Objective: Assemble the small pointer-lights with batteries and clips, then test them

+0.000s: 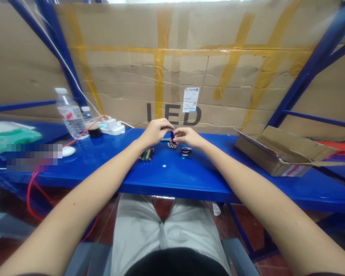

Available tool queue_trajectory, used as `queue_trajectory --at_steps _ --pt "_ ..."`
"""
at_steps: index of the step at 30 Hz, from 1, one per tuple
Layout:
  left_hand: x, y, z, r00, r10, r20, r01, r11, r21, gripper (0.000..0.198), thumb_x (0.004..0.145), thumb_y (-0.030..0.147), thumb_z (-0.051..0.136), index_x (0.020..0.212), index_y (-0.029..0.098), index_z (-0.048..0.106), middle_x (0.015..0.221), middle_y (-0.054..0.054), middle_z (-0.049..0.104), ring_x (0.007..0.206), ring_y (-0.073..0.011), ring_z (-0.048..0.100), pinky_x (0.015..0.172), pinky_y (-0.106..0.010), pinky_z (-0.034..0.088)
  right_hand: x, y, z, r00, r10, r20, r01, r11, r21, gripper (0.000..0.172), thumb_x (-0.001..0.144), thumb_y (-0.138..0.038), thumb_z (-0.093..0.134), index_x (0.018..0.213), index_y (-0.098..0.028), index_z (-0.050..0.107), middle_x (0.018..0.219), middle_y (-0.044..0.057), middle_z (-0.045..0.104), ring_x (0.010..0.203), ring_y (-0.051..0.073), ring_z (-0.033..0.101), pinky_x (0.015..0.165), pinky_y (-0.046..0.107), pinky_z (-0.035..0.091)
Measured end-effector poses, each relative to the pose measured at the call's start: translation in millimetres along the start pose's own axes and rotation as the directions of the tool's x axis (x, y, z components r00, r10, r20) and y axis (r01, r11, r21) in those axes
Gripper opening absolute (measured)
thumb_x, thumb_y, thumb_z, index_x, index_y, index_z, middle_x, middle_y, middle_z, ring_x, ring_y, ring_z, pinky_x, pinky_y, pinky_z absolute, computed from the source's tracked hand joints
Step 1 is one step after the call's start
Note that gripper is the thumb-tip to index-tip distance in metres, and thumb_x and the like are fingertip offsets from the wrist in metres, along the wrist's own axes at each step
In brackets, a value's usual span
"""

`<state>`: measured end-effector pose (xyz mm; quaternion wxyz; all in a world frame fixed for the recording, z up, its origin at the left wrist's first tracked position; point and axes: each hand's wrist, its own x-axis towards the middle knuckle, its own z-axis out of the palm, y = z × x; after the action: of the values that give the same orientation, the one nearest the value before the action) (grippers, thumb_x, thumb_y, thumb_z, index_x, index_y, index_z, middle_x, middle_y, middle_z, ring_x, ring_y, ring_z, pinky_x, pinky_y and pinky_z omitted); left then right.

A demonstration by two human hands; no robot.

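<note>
Both my arms reach out over a blue metal bench (189, 174). My left hand (156, 131) and my right hand (186, 137) meet at its far middle, fingers pinched together on a small dark blue cylindrical part (172, 135) held between them. Just under the hands lies a small cluster of brownish pieces (171, 145). A row of several thin green and dark cylinders (146, 154) lies left of that. A small dark ring-shaped part (185, 151) rests by my right wrist.
A clear water bottle (70, 113), a dark cup (93, 129) and a white power strip (112, 126) with a red cable stand at the back left. An open cardboard box (278, 153) sits right. A taped cardboard wall marked LED (175, 76) closes the back.
</note>
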<state>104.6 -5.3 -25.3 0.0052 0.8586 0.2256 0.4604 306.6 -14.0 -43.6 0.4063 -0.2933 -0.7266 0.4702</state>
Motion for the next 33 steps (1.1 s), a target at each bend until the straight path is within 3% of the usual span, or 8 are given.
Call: queue_trajectory --at_steps 10,18,24,29,33 --pt "0.2 2.3 -1.3 0.997 -0.007 0.077 0.009 1.0 -0.017 0.022 0.086 0.01 0.057 0.086 0.019 0.077 0.085 -0.005 0.073 0.082 -0.0167 0.065 0.079 -0.031 0.052 0.2 2.3 3.9 0.999 0.026 -0.019 -0.026 0.999 -0.019 0.023 0.065 -0.021 0.082 0.082 -0.014 0.068 0.078 0.007 0.074 0.069 0.02 0.068 0.065 0.035 0.057" --pt "1.8 10.3 -1.6 0.97 -0.243 -0.032 0.232 0.953 -0.195 0.02 0.085 0.015 0.061 0.101 0.016 0.073 0.097 -0.007 0.076 0.09 -0.0184 0.07 0.088 -0.035 0.055 -1.5 -4.9 10.8 0.999 0.027 -0.02 -0.025 0.996 0.091 0.026 0.068 -0.021 0.083 0.089 -0.014 0.068 0.087 0.009 0.076 0.073 0.018 0.071 0.07 0.034 0.06" --pt "2.5 12.6 -3.4 0.961 -0.276 -0.033 0.26 0.934 -0.243 0.02 0.084 0.021 0.061 0.096 0.015 0.075 0.1 -0.009 0.077 0.095 -0.0211 0.071 0.093 -0.037 0.054 0.6 -7.5 12.9 0.996 0.047 -0.079 -0.031 0.979 0.201 0.027 0.067 -0.019 0.084 0.087 -0.014 0.066 0.082 0.008 0.076 0.073 0.018 0.071 0.077 0.036 0.06" --pt "2.0 11.6 -1.4 0.959 -0.283 0.026 0.272 0.89 -0.365 0.039 0.078 0.017 0.065 0.117 0.016 0.07 0.096 -0.007 0.076 0.087 -0.0189 0.071 0.082 -0.033 0.058 2.3 -7.2 13.3 0.985 0.063 -0.159 -0.013 0.955 0.295 0.035 0.061 -0.01 0.085 0.086 -0.015 0.061 0.073 0.003 0.072 0.073 0.019 0.072 0.085 0.04 0.06" --pt "1.2 10.1 0.7 0.961 -0.276 0.006 0.258 0.892 -0.372 0.039 0.077 0.017 0.068 0.117 0.015 0.07 0.093 -0.006 0.075 0.084 -0.0176 0.071 0.078 -0.031 0.058 1.1 -10.0 15.6 0.985 0.074 -0.157 -0.013 0.933 0.359 0.039 0.059 -0.004 0.082 0.085 -0.017 0.056 0.076 0.003 0.071 0.076 0.02 0.073 0.09 0.043 0.059"
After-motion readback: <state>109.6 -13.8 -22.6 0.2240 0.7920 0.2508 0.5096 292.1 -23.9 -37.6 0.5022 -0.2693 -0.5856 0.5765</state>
